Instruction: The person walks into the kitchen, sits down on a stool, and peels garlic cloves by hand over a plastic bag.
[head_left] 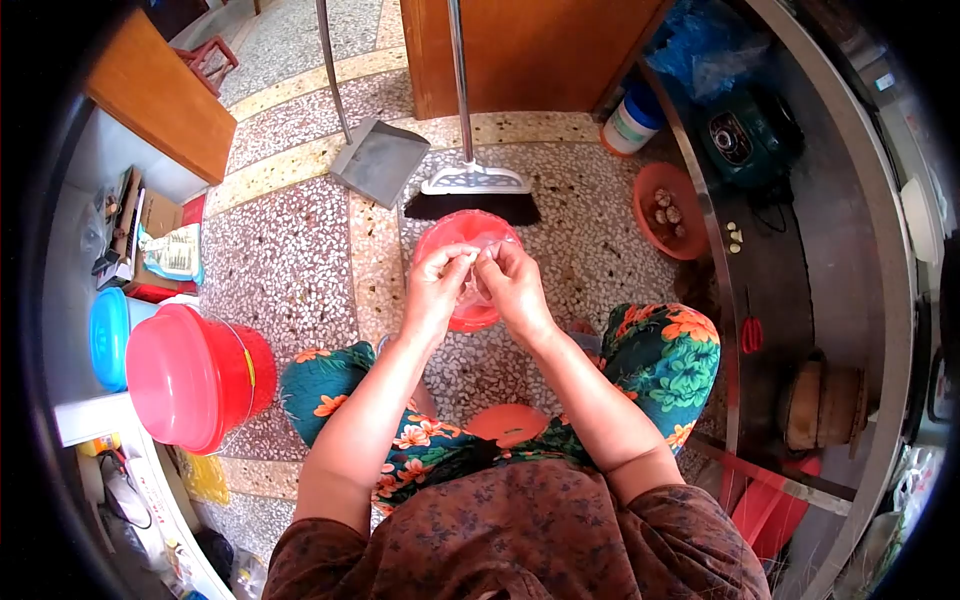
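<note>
Both hands meet over a red bin (432, 250) on the floor, fingertips almost touching. My left hand (437, 285) is closed in a pinch on a small pale garlic clove (474, 255), mostly hidden by the fingers. From the other side, my right hand (515, 290) pinches at the same clove with thumb and forefinger. Beneath the hands, the bin has a thin clear liner in it. To the right, an orange-red bowl (650, 235) holds several garlic bulbs (667, 213). A few peeled cloves (735, 238) lie on the dark shelf beside it.
Beyond the bin stand a broom (475, 180) and a grey dustpan (382, 160). A lidded red bucket (170, 375) is on the left, near a blue lid (108, 340). Red-handled scissors (751, 335) and a dark green appliance (750, 140) are on the right shelf.
</note>
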